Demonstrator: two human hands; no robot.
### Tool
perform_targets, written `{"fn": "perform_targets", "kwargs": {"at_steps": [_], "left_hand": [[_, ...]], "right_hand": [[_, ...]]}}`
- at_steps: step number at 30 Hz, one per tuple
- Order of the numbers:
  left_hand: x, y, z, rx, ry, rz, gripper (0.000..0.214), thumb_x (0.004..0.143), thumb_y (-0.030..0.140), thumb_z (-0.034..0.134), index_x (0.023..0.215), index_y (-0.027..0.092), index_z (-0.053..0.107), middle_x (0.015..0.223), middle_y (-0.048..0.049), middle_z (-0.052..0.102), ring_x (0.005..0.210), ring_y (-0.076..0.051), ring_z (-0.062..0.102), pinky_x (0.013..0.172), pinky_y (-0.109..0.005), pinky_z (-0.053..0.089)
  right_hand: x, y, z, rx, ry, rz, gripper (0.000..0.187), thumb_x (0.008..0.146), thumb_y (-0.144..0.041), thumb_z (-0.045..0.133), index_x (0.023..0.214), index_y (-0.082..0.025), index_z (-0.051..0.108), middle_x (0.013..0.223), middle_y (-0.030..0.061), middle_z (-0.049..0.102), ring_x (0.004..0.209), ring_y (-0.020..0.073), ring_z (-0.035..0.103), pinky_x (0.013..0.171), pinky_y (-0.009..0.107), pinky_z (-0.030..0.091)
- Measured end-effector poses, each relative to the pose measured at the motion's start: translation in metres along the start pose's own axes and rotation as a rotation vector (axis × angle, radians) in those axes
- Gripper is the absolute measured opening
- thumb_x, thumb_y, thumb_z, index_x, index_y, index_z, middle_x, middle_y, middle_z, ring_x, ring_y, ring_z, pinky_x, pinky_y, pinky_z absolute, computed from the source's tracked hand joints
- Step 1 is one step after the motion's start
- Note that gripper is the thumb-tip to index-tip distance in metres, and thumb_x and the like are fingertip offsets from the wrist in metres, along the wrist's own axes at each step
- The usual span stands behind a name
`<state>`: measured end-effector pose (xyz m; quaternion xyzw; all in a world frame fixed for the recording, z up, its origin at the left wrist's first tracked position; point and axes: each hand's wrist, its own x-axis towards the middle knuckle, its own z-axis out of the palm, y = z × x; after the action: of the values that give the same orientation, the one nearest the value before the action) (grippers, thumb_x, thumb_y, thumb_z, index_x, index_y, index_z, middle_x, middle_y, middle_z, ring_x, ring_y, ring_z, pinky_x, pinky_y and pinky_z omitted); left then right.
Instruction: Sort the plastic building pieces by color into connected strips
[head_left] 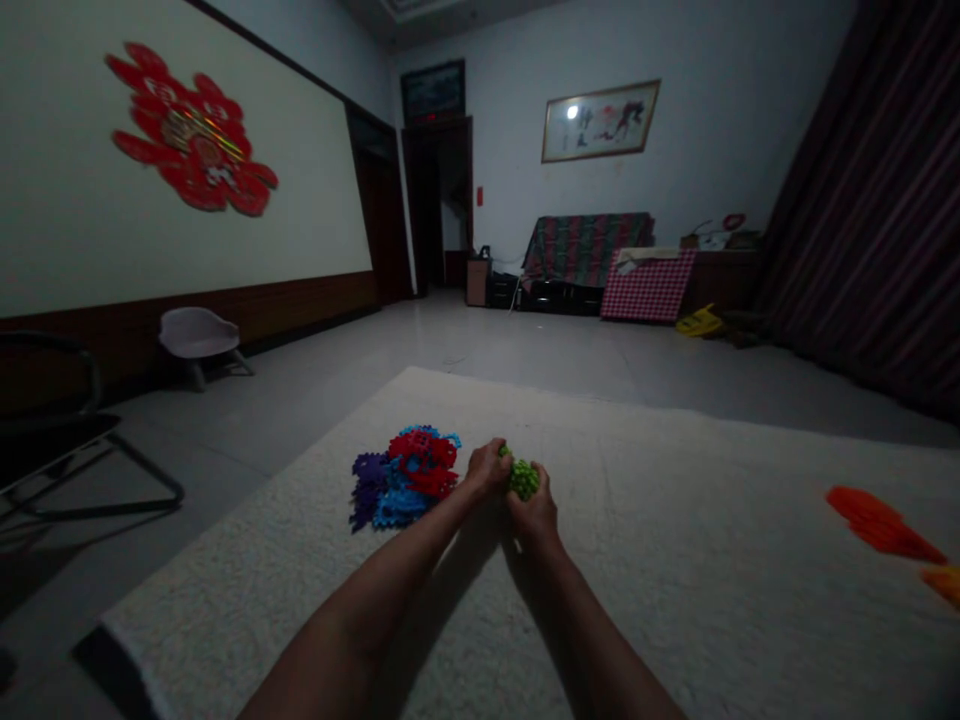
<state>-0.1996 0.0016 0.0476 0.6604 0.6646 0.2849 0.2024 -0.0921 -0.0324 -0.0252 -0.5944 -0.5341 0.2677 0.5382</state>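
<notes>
Both hands meet over the pale rug (645,560), gripping a green bumpy object (524,481) whose exact kind I cannot make out. My left hand (488,468) is closed on its left end, and a bit of green shows at the fingertips. On the other side, my right hand (536,508) wraps its right end with thumb and fingers. Just left of my left hand lies a heap of notched foam-like pieces: red pieces (427,460) on top, blue pieces (401,505) below, purple pieces (369,485) at the left edge.
Orange pieces (881,522) lie on the rug at far right. A small pale chair (199,335) and a metal-framed black chair (97,510) stand on the left. Along the back are a cloth-covered sofa (589,250) and a checked cloth (649,287).
</notes>
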Motion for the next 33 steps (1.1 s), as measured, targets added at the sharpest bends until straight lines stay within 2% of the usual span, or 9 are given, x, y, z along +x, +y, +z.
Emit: {"fn": "perform_targets", "kwargs": {"at_steps": [4, 8, 12, 18, 21, 25, 29, 33], "left_hand": [[0.03, -0.026, -0.056, 0.266, 0.049, 0.021, 0.044, 0.088, 0.026, 0.05, 0.132, 0.02, 0.056, 0.121, -0.0097, 0.069, 0.11, -0.02, 0.064, 0.092, -0.027, 0.048], [0.068, -0.048, -0.093, 0.313, 0.093, -0.008, 0.043, 0.089, 0.025, 0.049, 0.131, 0.021, 0.056, 0.122, -0.0101, 0.069, 0.115, -0.022, 0.062, 0.095, -0.028, 0.045], [0.101, -0.071, -0.106, 0.337, 0.084, -0.026, 0.046, 0.088, 0.026, 0.05, 0.133, 0.018, 0.055, 0.129, -0.0119, 0.065, 0.12, -0.022, 0.059, 0.099, -0.027, 0.043], [0.128, -0.101, -0.106, 0.365, -0.006, -0.062, 0.044, 0.081, 0.024, 0.061, 0.124, 0.016, 0.063, 0.128, -0.0121, 0.065, 0.12, -0.022, 0.06, 0.099, -0.025, 0.044], [0.133, -0.11, -0.105, 0.368, -0.027, -0.082, 0.044, 0.079, 0.025, 0.064, 0.122, 0.013, 0.065, 0.129, -0.0153, 0.064, 0.119, -0.024, 0.061, 0.099, -0.027, 0.044], [0.129, -0.113, -0.11, 0.357, -0.014, -0.085, 0.042, 0.085, 0.031, 0.057, 0.124, 0.017, 0.064, 0.129, -0.0117, 0.065, 0.12, -0.023, 0.06, 0.101, -0.028, 0.043], [0.114, -0.114, -0.127, 0.339, 0.021, -0.086, 0.044, 0.088, 0.031, 0.05, 0.128, 0.017, 0.063, 0.129, -0.0099, 0.065, 0.121, -0.021, 0.059, 0.101, -0.026, 0.042], [0.093, -0.121, -0.145, 0.322, 0.046, -0.101, 0.04, 0.089, 0.029, 0.047, 0.123, 0.02, 0.067, 0.123, -0.0063, 0.069, 0.117, -0.019, 0.061, 0.098, -0.024, 0.043]], "right_hand": [[0.008, -0.033, 0.054, 0.325, -0.134, 0.059, 0.056, 0.063, -0.027, 0.06, 0.117, -0.019, 0.05, 0.083, 0.0048, 0.069, 0.073, 0.0213, 0.067, 0.059, 0.031, 0.055], [0.009, -0.061, 0.081, 0.511, -0.279, 0.125, 0.059, 0.059, -0.02, 0.063, 0.116, -0.018, 0.049, 0.082, 0.002, 0.069, 0.07, 0.0189, 0.066, 0.062, 0.03, 0.055], [0.004, -0.082, 0.092, 0.444, -0.392, 0.065, 0.06, 0.058, -0.018, 0.062, 0.117, -0.021, 0.052, 0.085, 0.0001, 0.069, 0.073, 0.0179, 0.065, 0.067, 0.03, 0.056], [-0.009, -0.095, 0.096, 0.184, -0.453, -0.106, 0.063, 0.063, -0.017, 0.06, 0.125, -0.021, 0.052, 0.102, 0.0035, 0.069, 0.086, 0.0196, 0.066, 0.082, 0.034, 0.054], [-0.011, -0.089, 0.095, 0.108, -0.441, -0.106, 0.063, 0.066, -0.018, 0.06, 0.128, -0.022, 0.05, 0.106, 0.0039, 0.069, 0.093, 0.0201, 0.066, 0.086, 0.034, 0.054], [-0.01, -0.083, 0.097, 0.025, -0.407, -0.065, 0.06, 0.07, -0.022, 0.061, 0.128, -0.02, 0.05, 0.111, 0.0065, 0.068, 0.1, 0.0219, 0.066, 0.089, 0.035, 0.053], [-0.013, -0.091, 0.104, 0.003, -0.378, -0.139, 0.059, 0.07, -0.023, 0.062, 0.128, -0.018, 0.051, 0.116, 0.0088, 0.066, 0.106, 0.0234, 0.064, 0.095, 0.036, 0.05], [-0.016, -0.103, 0.117, 0.033, -0.403, -0.242, 0.056, 0.071, -0.023, 0.063, 0.126, -0.017, 0.053, 0.117, 0.01, 0.065, 0.109, 0.0236, 0.061, 0.1, 0.038, 0.047]]}}
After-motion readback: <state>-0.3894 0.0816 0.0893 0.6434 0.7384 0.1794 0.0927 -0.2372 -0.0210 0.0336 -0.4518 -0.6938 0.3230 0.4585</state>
